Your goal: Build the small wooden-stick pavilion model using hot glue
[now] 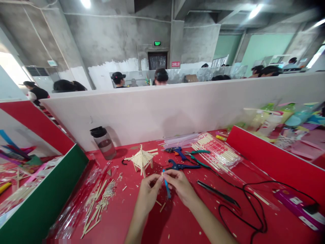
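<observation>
Both my hands meet over the red table (pixel 177 220), fingertips pinched together. My right hand (pixel 181 186) grips a slim blue-handled knife (pixel 167 188) that points down toward me. My left hand (pixel 148 193) pinches something small against it that I cannot make out. Just beyond my hands stands a small pavilion model of wooden sticks (pixel 141 159). Blue pliers (pixel 181 166) lie right behind my right hand.
A dark-lidded jar (pixel 103 142) stands at the white partition (pixel 165 108). A blue glue gun (pixel 177 151), green pliers (pixel 198 156), packs of chopsticks (pixel 218 152) and a black cable (pixel 248 210) lie to the right. Loose sticks (pixel 101 203) lie at left. People sit beyond the partition.
</observation>
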`<state>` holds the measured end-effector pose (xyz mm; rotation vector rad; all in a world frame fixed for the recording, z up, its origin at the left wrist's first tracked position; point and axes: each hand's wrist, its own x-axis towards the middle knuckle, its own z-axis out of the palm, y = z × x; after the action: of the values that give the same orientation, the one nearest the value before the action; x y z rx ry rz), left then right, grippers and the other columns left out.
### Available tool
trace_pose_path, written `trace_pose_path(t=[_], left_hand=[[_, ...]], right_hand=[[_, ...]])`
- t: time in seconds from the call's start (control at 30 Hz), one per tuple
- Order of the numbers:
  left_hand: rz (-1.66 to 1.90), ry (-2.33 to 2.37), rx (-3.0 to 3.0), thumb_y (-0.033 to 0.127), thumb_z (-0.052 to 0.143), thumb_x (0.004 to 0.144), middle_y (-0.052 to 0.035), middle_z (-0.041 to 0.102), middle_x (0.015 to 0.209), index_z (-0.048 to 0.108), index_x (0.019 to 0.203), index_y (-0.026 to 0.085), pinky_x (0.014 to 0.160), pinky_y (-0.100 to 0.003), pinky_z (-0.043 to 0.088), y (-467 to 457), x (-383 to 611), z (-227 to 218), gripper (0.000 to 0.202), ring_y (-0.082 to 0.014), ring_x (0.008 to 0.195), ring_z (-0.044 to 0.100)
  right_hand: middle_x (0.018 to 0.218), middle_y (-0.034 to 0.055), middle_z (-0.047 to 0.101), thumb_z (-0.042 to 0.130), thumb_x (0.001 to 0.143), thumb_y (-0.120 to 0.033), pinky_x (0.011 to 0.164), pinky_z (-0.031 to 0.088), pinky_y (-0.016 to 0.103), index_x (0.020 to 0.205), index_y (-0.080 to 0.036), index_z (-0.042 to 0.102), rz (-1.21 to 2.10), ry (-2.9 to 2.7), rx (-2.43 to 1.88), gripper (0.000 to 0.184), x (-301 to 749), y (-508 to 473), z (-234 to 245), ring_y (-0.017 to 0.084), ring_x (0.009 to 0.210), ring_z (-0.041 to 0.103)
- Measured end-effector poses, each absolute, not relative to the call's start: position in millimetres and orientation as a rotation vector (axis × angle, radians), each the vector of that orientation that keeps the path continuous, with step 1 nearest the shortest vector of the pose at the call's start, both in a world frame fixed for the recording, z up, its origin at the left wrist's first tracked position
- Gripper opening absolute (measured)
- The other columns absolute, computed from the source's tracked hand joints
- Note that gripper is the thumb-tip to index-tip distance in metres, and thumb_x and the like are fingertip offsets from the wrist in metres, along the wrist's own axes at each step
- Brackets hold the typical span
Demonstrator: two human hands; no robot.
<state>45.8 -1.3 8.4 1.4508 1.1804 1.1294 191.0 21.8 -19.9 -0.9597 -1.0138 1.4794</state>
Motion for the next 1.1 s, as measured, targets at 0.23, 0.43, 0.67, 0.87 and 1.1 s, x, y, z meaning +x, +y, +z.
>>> trace_pose_path(t=[0.23, 0.43, 0.67, 0.87, 1.1], left_hand=[[1.019, 1.187, 1.374, 0.056, 0.063, 0.080, 0.0013, 0.051, 0.057, 0.068, 0.073, 0.011, 0.047, -0.020, 0.028, 0, 40, 3, 0.045, -0.0089, 0.051, 0.041], [0.986, 1.170, 1.304, 0.058, 0.067, 0.076, 0.0016, 0.050, 0.055, 0.066, 0.067, 0.011, 0.047, -0.019, 0.028, 0, 37, 4, 0.048, -0.0081, 0.050, 0.039], [1.011, 1.176, 1.257, 0.060, 0.069, 0.072, 0.0016, 0.049, 0.055, 0.066, 0.066, 0.012, 0.046, -0.019, 0.026, -3, 39, 8, 0.049, -0.0081, 0.050, 0.037], [1.037, 1.191, 1.256, 0.062, 0.070, 0.071, 0.0033, 0.047, 0.053, 0.064, 0.065, 0.012, 0.045, -0.019, 0.024, -2, 40, 9, 0.050, -0.0071, 0.048, 0.035], [1.046, 1.217, 1.374, 0.057, 0.066, 0.077, 0.0027, 0.047, 0.055, 0.061, 0.064, 0.013, 0.051, -0.021, 0.028, 0, 41, 6, 0.047, -0.0090, 0.052, 0.038]], right_hand=[[0.062, -0.0022, 0.057, 0.079, 0.070, -0.042, 0.047, 0.030, 0.021, 0.078, -0.014, 0.073, 1.541, -1.084, -0.925, 0.030, 195, 21, -18, 0.006, 0.049, 0.040], [0.062, -0.0018, 0.057, 0.079, 0.068, -0.043, 0.046, 0.028, 0.020, 0.076, -0.015, 0.071, 1.599, -1.068, -0.902, 0.030, 193, 17, -9, 0.007, 0.052, 0.040], [0.066, -0.0017, 0.055, 0.082, 0.067, -0.042, 0.047, 0.025, 0.019, 0.078, -0.016, 0.068, 1.755, -0.967, -0.785, 0.031, 195, 15, -7, 0.008, 0.057, 0.042], [0.066, -0.0028, 0.053, 0.082, 0.069, -0.040, 0.047, 0.024, 0.018, 0.080, -0.016, 0.066, 1.804, -0.931, -0.730, 0.031, 193, 13, -8, 0.007, 0.057, 0.042], [0.074, 0.0010, 0.066, 0.080, 0.072, -0.043, 0.059, 0.042, 0.021, 0.080, -0.016, 0.066, 1.598, -0.955, -0.830, 0.032, 196, 20, -9, 0.010, 0.063, 0.056]])
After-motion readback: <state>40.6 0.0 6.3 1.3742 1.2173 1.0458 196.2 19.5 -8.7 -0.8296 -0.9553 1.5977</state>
